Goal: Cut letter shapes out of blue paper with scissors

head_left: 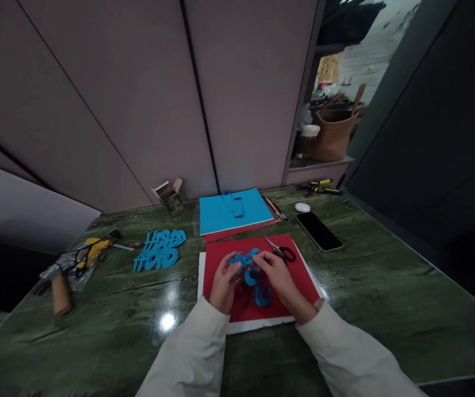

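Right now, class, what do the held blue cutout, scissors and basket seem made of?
Blue cutout: probably matte paper or thin foam; its strips look thin.
Scissors: likely metal blades, plastic handles, finish unclear; pale blades, black loops.
Basket: perhaps woven fibre, dull brown; its wall looks ribbed.

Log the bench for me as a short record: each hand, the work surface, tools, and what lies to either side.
Left hand: fingers on a blue cut-out
Right hand: pinching the same cut-out
Under hands: red sheet; more blue material, join to the cut-out unclear
Scissors: on red sheet, beyond right hand
Left side: blue lettering-like cut-outs, yellow tool
Right side: phone, dark screen
Behind: blue sheet, small open box
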### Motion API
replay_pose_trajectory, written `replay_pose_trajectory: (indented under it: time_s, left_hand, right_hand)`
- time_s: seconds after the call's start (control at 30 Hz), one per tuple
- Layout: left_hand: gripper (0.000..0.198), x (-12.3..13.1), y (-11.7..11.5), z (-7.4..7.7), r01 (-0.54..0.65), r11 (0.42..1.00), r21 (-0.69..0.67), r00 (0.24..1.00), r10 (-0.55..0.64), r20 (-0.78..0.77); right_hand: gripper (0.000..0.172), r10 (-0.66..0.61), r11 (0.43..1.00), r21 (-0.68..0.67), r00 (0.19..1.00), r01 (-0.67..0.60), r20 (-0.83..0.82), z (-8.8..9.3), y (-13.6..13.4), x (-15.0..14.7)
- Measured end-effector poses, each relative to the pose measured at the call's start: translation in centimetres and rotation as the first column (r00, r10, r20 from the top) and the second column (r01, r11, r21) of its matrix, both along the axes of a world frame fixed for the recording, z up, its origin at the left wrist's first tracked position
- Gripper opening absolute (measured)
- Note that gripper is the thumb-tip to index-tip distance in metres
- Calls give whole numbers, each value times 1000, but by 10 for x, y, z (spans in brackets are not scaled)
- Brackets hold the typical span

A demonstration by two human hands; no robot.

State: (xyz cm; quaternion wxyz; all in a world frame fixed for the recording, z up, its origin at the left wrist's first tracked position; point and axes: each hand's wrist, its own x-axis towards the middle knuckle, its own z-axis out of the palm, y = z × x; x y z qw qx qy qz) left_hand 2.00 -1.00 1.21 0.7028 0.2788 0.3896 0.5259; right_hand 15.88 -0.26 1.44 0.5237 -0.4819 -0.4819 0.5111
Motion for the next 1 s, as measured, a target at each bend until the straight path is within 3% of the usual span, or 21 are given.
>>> replay_pose_trajectory:
  time_s: [0.33, 0.53, 0.73, 0.87, 1.0]
  left_hand:
    - [51, 4, -2, 10, -58, 993, 103, 994, 67, -89]
    - [47, 1, 4, -4, -80, 989, 124, 978, 102, -182]
    - [43, -4, 10, -11, -136, 963, 231, 899, 218, -380]
    - [43, -4, 10, -9, -147, 966, 212, 893, 222, -393]
    - [45, -3, 10, -8, -150, 973, 177, 913, 205, -353]
  right_hand:
    - [23, 2, 1000, 8, 1000, -2, 7, 1, 0, 0]
    - [18, 40, 998, 46, 999, -42, 35, -2, -3, -4]
    - [25, 104, 990, 63, 952, -127, 287, -4, -13, -11]
    - [14, 97, 987, 88, 937, -134, 336, -1, -11, -8]
    - [8, 123, 984, 89, 954, -152, 272, -2, -7, -4]
